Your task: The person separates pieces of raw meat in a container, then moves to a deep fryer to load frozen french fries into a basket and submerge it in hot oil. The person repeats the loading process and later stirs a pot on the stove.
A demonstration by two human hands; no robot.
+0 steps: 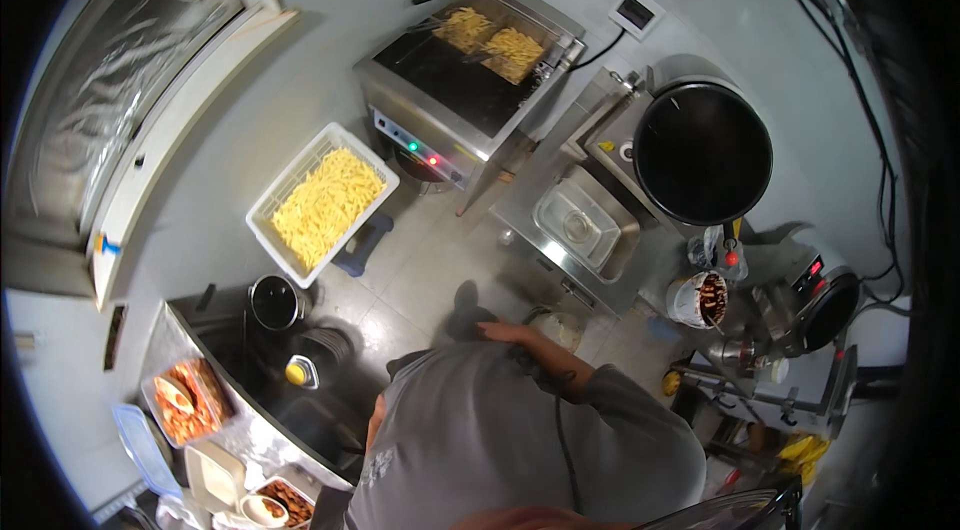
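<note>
My right hand point(504, 332) is in front of my waist above the tiled floor, with no object visible in it; its fingers are too small to make out clearly. Of my left arm only a strip of skin shows beside the grey shirt, and the hand is out of view. Ahead to the left, a white plastic crate point(259, 218) holds a heap of pale potato strips point(330, 203) above a dark blue stool point(364, 245). Beyond it stands a steel deep fryer point(420, 128), where two baskets of fries point(514, 53) sit at the back. Its green and red lamps are lit.
At right, a steel sink point(630, 252) contains a clear plastic tub point(577, 218). A big black round vessel point(701, 155) and a sauce-smeared white bucket point(686, 301) are beyond. On the left, a steel counter point(259, 436) carries a tub of reddish food point(187, 417). A black pot point(274, 302) stands nearby.
</note>
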